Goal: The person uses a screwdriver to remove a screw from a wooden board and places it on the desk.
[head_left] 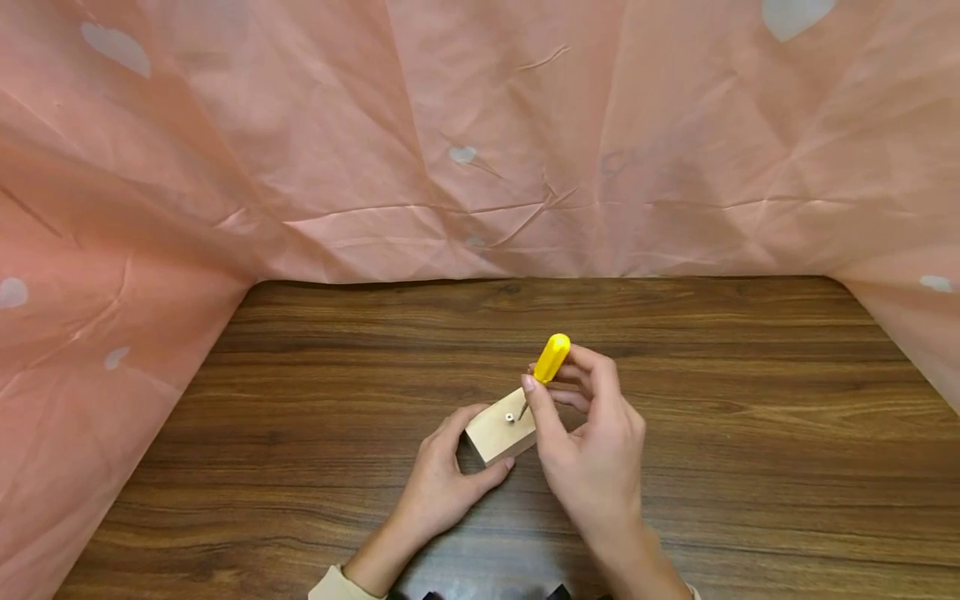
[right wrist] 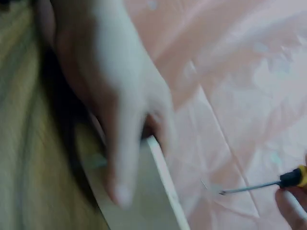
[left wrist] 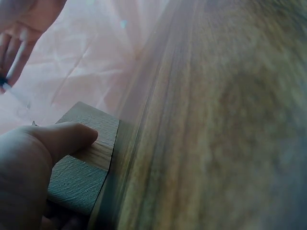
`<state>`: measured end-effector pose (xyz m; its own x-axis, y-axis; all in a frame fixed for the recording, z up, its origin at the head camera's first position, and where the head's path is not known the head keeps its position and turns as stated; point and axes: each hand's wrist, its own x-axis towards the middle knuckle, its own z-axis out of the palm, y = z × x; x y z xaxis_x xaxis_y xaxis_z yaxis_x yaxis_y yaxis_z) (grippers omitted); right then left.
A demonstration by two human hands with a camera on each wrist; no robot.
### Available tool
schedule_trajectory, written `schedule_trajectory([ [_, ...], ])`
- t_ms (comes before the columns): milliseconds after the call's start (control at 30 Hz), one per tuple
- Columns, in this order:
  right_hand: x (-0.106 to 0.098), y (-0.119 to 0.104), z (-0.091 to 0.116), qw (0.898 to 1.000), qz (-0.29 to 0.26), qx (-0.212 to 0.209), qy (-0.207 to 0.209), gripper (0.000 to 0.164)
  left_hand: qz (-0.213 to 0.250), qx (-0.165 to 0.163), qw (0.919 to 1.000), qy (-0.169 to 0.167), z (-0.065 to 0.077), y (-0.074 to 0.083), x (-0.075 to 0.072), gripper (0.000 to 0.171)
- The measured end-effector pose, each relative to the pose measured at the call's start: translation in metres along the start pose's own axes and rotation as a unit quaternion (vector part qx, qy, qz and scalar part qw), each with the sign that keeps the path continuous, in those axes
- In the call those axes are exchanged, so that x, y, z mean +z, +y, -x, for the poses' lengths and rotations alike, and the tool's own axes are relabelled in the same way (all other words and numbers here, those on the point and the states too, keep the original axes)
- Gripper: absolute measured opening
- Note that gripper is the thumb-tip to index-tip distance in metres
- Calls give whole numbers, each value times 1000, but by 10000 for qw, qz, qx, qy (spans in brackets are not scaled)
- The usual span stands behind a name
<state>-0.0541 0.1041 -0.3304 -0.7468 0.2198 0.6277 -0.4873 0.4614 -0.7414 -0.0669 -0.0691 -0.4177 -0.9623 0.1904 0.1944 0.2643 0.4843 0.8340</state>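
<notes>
A pale wooden block (head_left: 498, 429) rests on the table. My left hand (head_left: 442, 479) grips its near left end, thumb (left wrist: 72, 139) along the near side and fingers behind. A small screw (head_left: 509, 417) sticks up from the block's top face. My right hand (head_left: 592, 442) pinches a screwdriver (head_left: 552, 357) by its yellow handle between thumb and fingers, tilted over the block. In the right wrist view, the metal shaft (right wrist: 252, 187) of the screwdriver comes out of a black collar (right wrist: 290, 178), and its tip stands a little apart from the screw. The left wrist view shows the block's side.
Around the block spreads a dark wood-grain table (head_left: 337, 358). A pink cloth (head_left: 525, 167) with pale hearts hangs along the back and both sides of it. Small black objects (head_left: 558, 592) show at the bottom edge of the head view.
</notes>
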Motion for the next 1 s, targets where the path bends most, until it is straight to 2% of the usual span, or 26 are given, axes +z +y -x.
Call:
schedule_trajectory([
  [67,-12,5,-5,9981,296,529,-79,37,-39,1,10000,10,0,0,0,60],
  [133,-28,16,-10,9898,793,1147,-305,33,-52,11,10000,28,1,0,0,59],
  [233,-53,41,-16,9610,1652,2058,-823,28,-27,30,10000,34,1,0,-1,59],
  [367,-85,79,-18,9141,2252,2970,-1595,39,26,45,10000,-12,0,0,-1,59],
  [467,-99,100,-18,8918,2362,3275,-2042,45,69,-15,10000,-35,0,1,0,61],
  [500,-102,105,-18,8872,2403,3304,-2146,46,76,-36,10000,-37,0,1,0,62],
  [567,-104,111,-17,8842,2469,3269,-2245,46,45,-38,10000,-29,0,0,0,62],
  [633,-103,111,-17,8898,2634,3056,-2134,45,-4,3,10000,-14,0,0,0,62],
  [700,-100,103,-16,9022,2786,2722,-1852,42,-35,30,10000,-14,0,-1,0,62],
  [767,-91,90,-16,9254,2743,2183,-1440,34,-52,58,10000,12,0,-1,0,61],
  [833,-74,73,-13,9523,2292,1616,-1200,22,-43,83,10000,15,0,-2,-1,60],
  [900,-52,58,-7,9731,1596,992,-1332,19,-1,13,10000,-31,0,-1,-2,60],
  [933,-39,54,-2,9781,1232,740,-1503,20,40,-24,10000,-59,-1,0,-1,60],
  [1000,-17,49,7,9784,692,485,-1889,19,110,-91,9998,-108,0,0,1,60],
])
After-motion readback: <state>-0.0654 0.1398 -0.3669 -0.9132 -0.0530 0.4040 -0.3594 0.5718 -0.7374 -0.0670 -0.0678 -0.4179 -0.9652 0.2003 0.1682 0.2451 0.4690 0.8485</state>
